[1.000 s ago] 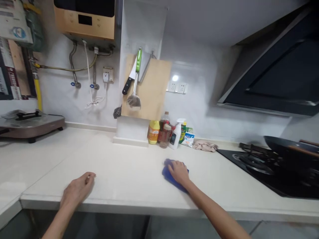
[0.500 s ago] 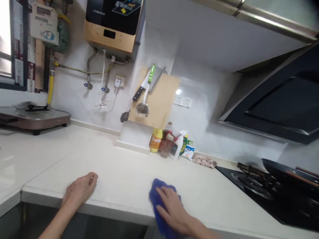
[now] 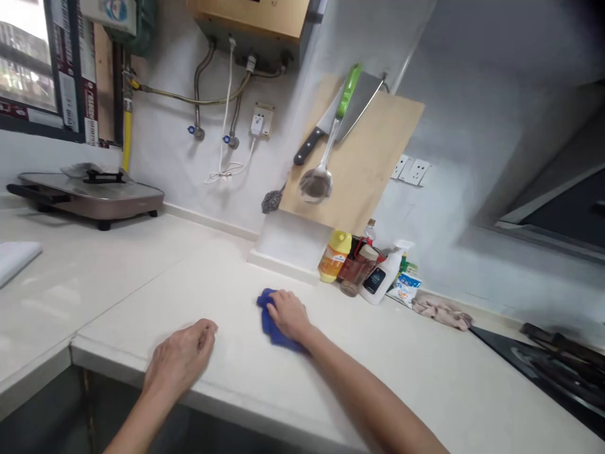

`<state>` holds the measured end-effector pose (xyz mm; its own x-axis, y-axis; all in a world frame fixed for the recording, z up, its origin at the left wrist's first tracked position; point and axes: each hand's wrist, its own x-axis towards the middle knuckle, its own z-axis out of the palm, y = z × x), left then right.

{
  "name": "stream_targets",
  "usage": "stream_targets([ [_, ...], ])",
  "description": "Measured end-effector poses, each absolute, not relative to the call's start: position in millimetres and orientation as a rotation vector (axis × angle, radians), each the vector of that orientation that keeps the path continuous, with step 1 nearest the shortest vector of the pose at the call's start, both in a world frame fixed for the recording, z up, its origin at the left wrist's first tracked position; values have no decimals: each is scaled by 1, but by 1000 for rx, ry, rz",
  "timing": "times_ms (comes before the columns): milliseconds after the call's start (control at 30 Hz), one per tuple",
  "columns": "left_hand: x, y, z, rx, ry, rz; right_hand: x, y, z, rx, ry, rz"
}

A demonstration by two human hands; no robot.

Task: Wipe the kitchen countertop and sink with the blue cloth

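Note:
A blue cleaning cloth lies on the white countertop. My right hand presses down on it with curled fingers, and part of the cloth is hidden beneath the palm. To the left, near the counter's front edge, my left hand rests on its side on the surface. Its fingers are curled in, and whether anything is inside them is hidden.
An electric pan stands at the back left. Along the wall are a yellow bottle, a white spray bottle and a crumpled beige rag. Knives and a ladle hang before a cutting board. A black stove sits right.
My right hand has slid the blue cloth away from the front edge, farther back on the counter. My left hand stays curled on the counter. The camera view has shifted left and tilted down.

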<state>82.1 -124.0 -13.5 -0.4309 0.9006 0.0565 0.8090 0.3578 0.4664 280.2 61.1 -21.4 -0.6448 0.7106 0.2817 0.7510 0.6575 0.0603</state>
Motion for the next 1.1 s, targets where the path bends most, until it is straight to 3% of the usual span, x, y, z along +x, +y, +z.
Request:
stream_targets([
  [267, 79, -122, -10, 1490, 2380, 623, 386, 123, -23, -1687, -2398, -348],
  [600, 81, -124, -7, 1543, 2344, 692, 529, 55, -29, -1967, -2237, -480],
  [867, 83, -134, -20, 1657, 2319, 889, 560, 2, -78, -1433, -2396, -548],
  [1100, 35, -153, -23, 1550, 2606, 919, 438, -25, -67, -763, -2664, -324],
])
